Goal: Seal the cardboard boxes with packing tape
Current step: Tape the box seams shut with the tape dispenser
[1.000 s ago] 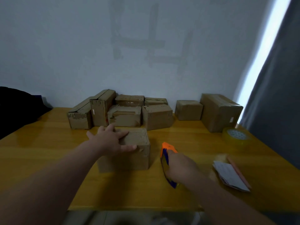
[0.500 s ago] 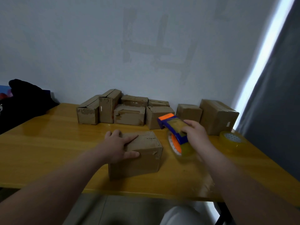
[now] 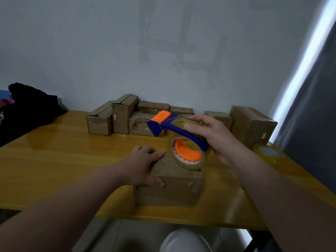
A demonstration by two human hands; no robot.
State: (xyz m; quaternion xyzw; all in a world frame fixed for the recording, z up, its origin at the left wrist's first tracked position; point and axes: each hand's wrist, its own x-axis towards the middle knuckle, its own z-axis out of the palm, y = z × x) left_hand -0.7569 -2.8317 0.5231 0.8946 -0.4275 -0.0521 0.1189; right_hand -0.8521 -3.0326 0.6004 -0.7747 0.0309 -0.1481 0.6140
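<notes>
Leftmost, a dark bundle (image 3: 31,110) lies at the far edge of the worktop (image 3: 54,157), beside a row of small cartons (image 3: 118,119) along the wall. Nearer, the left hand (image 3: 143,166) lies flat, fingers spread, on top of the cardboard box (image 3: 172,191) by the front edge. Over that box's right half, the right hand (image 3: 216,139) is curled round the blue-and-orange tape dispenser (image 3: 178,131), its roll low above the lid; whether they touch is unclear. A spare tape roll (image 3: 269,153) sits far right.
</notes>
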